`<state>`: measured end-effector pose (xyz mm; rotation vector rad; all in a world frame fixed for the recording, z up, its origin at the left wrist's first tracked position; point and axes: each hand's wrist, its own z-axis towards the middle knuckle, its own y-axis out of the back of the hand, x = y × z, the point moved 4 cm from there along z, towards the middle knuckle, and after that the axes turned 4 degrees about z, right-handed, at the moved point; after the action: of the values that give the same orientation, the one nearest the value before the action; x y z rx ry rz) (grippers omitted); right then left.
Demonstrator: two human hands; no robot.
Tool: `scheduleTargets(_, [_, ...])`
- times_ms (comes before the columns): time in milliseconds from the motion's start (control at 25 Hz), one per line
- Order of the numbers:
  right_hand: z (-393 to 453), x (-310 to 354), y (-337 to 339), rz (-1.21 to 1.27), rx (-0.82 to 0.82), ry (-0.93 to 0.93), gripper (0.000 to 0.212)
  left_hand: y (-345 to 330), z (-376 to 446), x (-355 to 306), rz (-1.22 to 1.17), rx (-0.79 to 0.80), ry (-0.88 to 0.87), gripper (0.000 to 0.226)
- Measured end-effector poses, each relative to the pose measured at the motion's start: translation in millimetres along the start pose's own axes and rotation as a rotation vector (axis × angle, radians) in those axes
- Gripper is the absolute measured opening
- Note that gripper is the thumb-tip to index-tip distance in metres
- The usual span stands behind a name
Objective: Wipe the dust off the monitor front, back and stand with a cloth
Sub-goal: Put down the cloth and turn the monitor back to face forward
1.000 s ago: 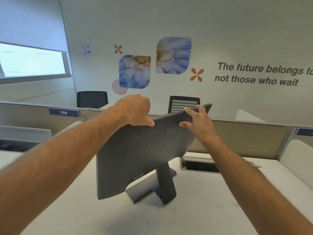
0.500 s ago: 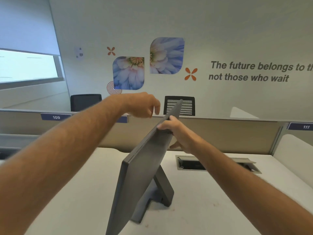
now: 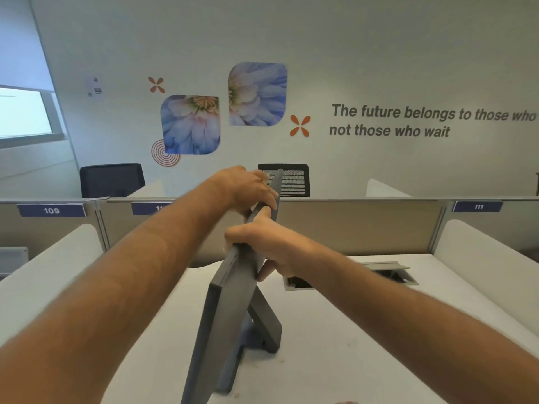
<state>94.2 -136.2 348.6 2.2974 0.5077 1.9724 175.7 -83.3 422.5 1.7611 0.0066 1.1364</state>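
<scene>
Just desk, partition behind monitor.

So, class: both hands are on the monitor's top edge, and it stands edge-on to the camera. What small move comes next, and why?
Probably finish swivelling the monitor until one broad face is toward the person. Both the left hand and right hand grip its top edge, and no cloth is in view.
</scene>
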Motion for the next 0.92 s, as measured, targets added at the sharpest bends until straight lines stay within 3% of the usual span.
scheduleTargets(160, [-5, 0, 38, -0.034, 0.134, 0.061, 0.087, -10, 12, 0, -0.041, -0.016, 0.074, 0.065])
scheduleTargets(280, [-2, 4, 67, -0.144, 0.182, -0.003, 0.074, -14, 19, -1, -0.068, -0.010, 0.116, 0.069])
scheduleTargets(440, [-6, 14, 91, -0.325, 0.130, -0.072, 0.056, -16, 21, -1, -0.081, -0.006, 0.143, 0.077])
scheduleTargets(720, [-13, 24, 136, -0.522, -0.045, -0.077, 0.044, -19, 27, -9, -0.081, -0.018, 0.220, 0.086])
scheduleTargets(920, [-11, 27, 155, -0.841, -0.192, 0.005, 0.042, -28, 26, -5, -0.073, -0.038, 0.273, 0.086])
